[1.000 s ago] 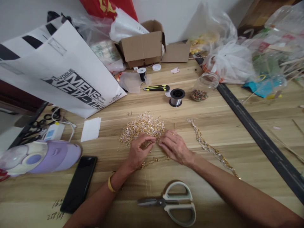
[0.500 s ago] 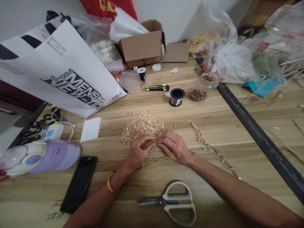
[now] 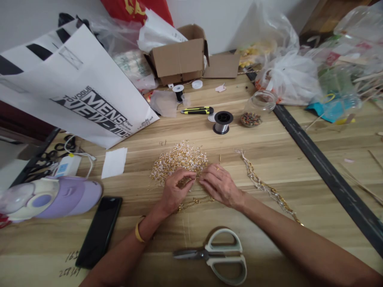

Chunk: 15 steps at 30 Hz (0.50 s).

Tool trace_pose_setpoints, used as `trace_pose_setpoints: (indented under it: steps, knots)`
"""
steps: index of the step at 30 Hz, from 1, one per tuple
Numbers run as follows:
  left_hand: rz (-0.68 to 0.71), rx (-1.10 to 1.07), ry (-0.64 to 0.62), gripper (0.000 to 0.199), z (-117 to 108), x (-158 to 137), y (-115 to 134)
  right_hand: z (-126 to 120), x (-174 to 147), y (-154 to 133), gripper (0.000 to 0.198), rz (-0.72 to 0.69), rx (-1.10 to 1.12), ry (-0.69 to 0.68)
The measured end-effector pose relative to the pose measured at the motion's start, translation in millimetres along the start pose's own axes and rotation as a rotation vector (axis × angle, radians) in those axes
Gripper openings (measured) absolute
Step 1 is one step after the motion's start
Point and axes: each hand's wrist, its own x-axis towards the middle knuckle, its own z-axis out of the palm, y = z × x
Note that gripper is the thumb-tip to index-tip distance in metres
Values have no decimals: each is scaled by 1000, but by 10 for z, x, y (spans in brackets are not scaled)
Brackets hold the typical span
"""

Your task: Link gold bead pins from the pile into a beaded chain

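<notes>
Just in front of a heap of small gold and silver links (image 3: pixel 179 157), my two hands meet with fingertips almost touching. My left hand (image 3: pixel 177 189) pinches thumb against forefinger; a tiny gold piece shows at the tips, too small to name. My right hand (image 3: pixel 220 184) is closed as well, its fingertips pressed together, and what they hold is hidden. A gold chain (image 3: pixel 196 202) lies on the table below and between the hands. Right of my right hand, a bundle of gold and silver chains (image 3: pixel 263 185) is stretched out.
White-handled scissors (image 3: pixel 214 255) lie near the front. A phone (image 3: pixel 100 231) and a purple bottle (image 3: pixel 68 197) are at left, under a white bag (image 3: pixel 83 87). Behind the heap are a wire spool (image 3: pixel 222 122), a utility knife (image 3: pixel 196 110), a bead jar (image 3: pixel 254 111) and a cardboard box (image 3: pixel 179 59).
</notes>
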Motion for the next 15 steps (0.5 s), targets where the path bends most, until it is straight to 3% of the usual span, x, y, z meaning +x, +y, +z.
trace_pose_setpoints:
  steps: [15]
  knots:
    - [68, 29, 0, 11, 16, -2, 1, 10, -1, 6, 8, -31, -13, -25]
